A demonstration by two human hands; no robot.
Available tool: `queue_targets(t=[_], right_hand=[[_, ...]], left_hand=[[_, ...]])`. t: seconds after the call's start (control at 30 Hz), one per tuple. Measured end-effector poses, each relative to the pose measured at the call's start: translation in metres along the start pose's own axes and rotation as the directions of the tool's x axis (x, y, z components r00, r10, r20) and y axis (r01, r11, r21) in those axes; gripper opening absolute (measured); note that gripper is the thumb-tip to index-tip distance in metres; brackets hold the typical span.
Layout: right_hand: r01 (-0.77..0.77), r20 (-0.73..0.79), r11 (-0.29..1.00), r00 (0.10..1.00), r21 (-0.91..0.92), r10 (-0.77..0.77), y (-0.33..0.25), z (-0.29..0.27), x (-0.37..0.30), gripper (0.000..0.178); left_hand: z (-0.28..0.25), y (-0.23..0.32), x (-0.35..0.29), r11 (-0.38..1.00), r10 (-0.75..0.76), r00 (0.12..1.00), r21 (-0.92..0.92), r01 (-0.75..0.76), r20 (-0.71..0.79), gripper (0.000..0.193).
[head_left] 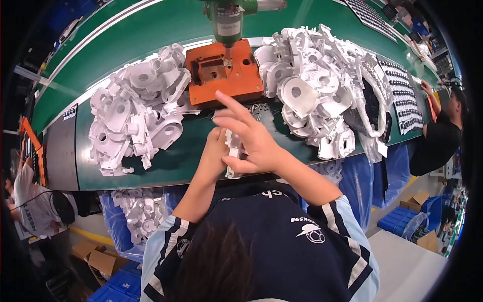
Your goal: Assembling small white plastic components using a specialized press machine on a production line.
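Close to my body, over the bench's near edge, my left hand (pixel 216 150) is closed around a white plastic part (pixel 234 146), mostly hidden by my hands. My right hand (pixel 255 142) is over the same part, its fingers spread and slightly blurred, its thumb near the part's lower end. Just beyond my hands sits an orange fixture block (pixel 226 93) with a recess in its top. Above that block hangs a green-and-grey machine head (pixel 227 25). Small screws (pixel 259 109) lie scattered at the block's front edge.
White plastic housings are heaped in a left pile (pixel 143 78) and a right pile (pixel 302 95) on the green bench (pixel 186 168). Trays of small black parts (pixel 405 98) stand farther right. Below the bench is a lined blue bin (pixel 113 221). Other people (pixel 445 126) work at both sides.
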State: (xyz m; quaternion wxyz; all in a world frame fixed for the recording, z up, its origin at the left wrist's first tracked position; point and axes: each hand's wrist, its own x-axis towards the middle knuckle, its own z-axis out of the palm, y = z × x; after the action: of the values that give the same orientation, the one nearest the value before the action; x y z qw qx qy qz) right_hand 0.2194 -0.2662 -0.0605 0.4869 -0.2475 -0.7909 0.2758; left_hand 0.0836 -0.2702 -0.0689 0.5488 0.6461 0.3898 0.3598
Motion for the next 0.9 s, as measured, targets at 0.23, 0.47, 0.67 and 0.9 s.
queue_targets(t=[0.23, 0.47, 0.67, 0.9], right_hand=[[-0.216, -0.245, 0.971, 0.952, -0.106, 0.185, -0.001, -0.014, -0.003, 0.066], [-0.319, -0.347, 0.946, 0.894, -0.053, 0.282, -0.023, -0.028, -0.014, 0.091], [-0.447, -0.490, 0.851, 0.827, -0.274, 0.277, -0.026, -0.090, -0.029, 0.053], [-0.765, -0.731, -0.187, 0.467, -0.616, 0.497, 0.014, -0.276, -0.128, 0.019]], left_hand=[[0.013, 0.008, -0.012, 0.522, -0.460, 0.883, -0.832, 0.187, -0.090, 0.032], [0.028, 0.026, -0.029, 0.972, -0.049, 0.988, -0.236, 0.013, -0.148, 0.027], [0.015, 0.027, -0.003, 0.940, 0.272, 0.947, 0.259, -0.222, -0.173, 0.015], [-0.060, 0.021, 0.040, 0.583, 0.514, 0.855, 0.758, -0.291, -0.067, 0.026]])
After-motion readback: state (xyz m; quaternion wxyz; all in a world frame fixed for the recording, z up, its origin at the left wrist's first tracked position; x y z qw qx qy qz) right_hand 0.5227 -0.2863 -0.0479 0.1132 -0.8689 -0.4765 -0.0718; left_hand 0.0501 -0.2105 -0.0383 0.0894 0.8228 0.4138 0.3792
